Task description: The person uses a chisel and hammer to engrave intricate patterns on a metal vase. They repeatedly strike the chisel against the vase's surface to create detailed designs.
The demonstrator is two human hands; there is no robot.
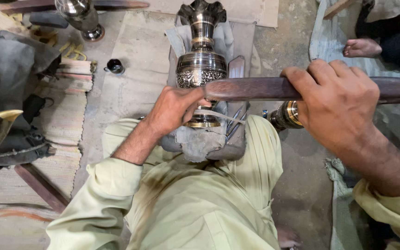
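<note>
An engraved dark metal vase [201,65] with a fluted rim stands upright on a grey cloth pad [200,141] between my knees. My left hand [174,109] sits at the vase's lower body and pinches a thin engraving tool against it. My right hand [336,104] is raised and grips a long dark wooden stick [251,89] that reaches left across the vase's base. Several thin metal tools [235,124] lie on the pad beside the vase's brass foot.
A small brass-banded metal piece [285,115] lies right of the pad. Another shiny vase [80,16] stands at the back left, with a small black cup [115,67] nearby. Another person's bare foot [362,47] rests at the back right. Striped mats cover the floor on the left.
</note>
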